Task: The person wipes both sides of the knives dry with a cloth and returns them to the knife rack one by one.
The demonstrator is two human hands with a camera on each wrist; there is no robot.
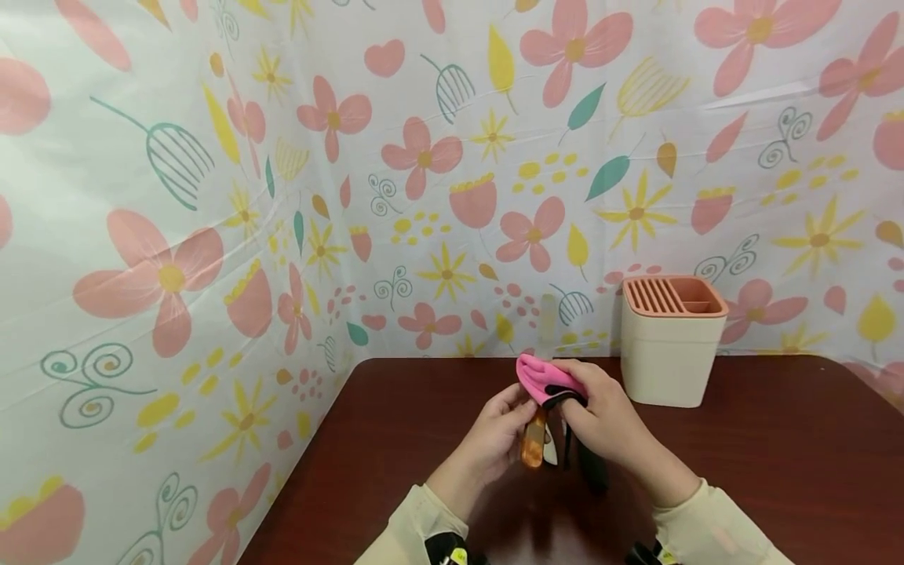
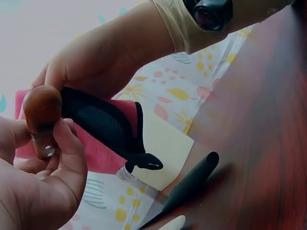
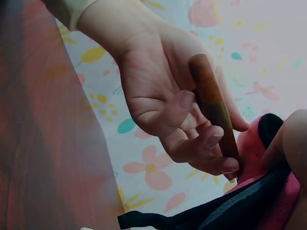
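Observation:
My left hand (image 1: pixel 494 431) grips the amber-brown handle of a knife (image 1: pixel 534 446), its fingers curled round it in the right wrist view. The knife points away from me; a pale stretch of blade (image 1: pixel 547 326) shows beyond the cloth. A pink cloth (image 1: pixel 540 375) with black trim and a black strap covers the blade near the handle. My right hand (image 1: pixel 607 408) holds this cloth, thumb on the black trim. In the left wrist view the cloth (image 2: pixel 96 151) hangs folded beside the brown handle (image 2: pixel 43 110). The blade under the cloth is hidden.
A dark green or black handle (image 1: pixel 592 468) and a white piece (image 1: pixel 550 449) lie on the dark red-brown table (image 1: pixel 395 439) below my hands. At the back right stands a cream knife block (image 1: pixel 667 353) with a slotted orange top. Flowered cloth (image 1: pixel 424 235) hangs behind and left.

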